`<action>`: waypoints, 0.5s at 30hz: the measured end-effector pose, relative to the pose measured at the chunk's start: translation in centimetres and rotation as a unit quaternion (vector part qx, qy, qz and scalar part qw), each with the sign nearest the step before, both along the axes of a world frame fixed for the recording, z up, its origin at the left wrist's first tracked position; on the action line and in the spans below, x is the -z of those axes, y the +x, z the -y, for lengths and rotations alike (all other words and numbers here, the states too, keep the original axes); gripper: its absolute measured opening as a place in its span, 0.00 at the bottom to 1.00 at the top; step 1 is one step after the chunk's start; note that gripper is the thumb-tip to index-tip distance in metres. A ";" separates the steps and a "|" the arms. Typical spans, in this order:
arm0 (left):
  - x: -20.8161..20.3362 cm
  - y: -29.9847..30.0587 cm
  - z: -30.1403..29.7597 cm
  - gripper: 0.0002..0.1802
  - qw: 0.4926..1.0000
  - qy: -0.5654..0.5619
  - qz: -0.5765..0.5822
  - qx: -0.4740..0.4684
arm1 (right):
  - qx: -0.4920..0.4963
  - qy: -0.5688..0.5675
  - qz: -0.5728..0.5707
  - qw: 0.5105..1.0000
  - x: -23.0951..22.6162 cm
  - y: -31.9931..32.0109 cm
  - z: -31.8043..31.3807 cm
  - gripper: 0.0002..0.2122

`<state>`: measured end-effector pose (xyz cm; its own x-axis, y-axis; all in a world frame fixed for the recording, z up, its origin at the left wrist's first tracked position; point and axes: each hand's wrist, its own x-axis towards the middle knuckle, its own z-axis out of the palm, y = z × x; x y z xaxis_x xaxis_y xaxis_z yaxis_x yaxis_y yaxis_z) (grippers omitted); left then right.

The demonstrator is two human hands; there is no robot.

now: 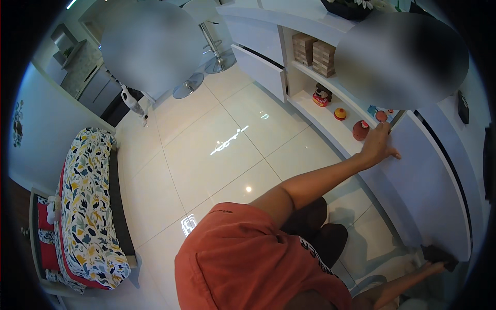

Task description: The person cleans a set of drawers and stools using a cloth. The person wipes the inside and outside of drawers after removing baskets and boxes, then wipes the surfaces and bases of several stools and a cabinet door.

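Observation:
My left hand [378,144] reaches to the left edge of a white drawer front [423,170] in the low cabinet. Its fingers bend over that edge, and the thumb sticks out across the panel. Beside the fingers, on the open lower shelf, sit a reddish-brown round figure [360,130] and a small orange-pink ball-shaped thing [381,115]. At the lower right, my right hand [434,267] is closed on a dark cloth [439,256], held by the bottom corner of the same drawer front.
The shelf also bears a yellow-red round toy [340,113] and a red figurine [321,96]; stacked wooden blocks [323,58] stand above. Another drawer [261,67] sits slightly out. A patterned bed [90,206], bar stool base [188,86] and stick vacuum [133,102] stand on the left.

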<state>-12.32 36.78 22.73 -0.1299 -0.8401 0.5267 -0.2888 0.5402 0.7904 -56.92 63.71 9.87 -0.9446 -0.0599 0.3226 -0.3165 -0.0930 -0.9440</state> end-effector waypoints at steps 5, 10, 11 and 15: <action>0.3 2.8 -1.5 0.42 0.998 0.017 -0.005 0.066 | 0.046 -0.064 0.024 0.997 0.5 -0.2 -7.1 0.15; -0.3 8.3 -6.3 0.29 0.990 0.028 -0.024 0.138 | -0.066 -0.194 0.048 0.978 -3.0 8.2 -7.0 0.14; 0.1 8.9 -6.7 0.29 0.989 0.010 -0.028 0.146 | -0.078 -0.234 0.054 0.967 -4.2 10.8 -6.6 0.15; -0.8 9.2 -7.7 0.28 0.990 0.007 0.006 0.141 | -0.096 -0.262 0.044 0.959 -8.1 14.8 -7.1 0.16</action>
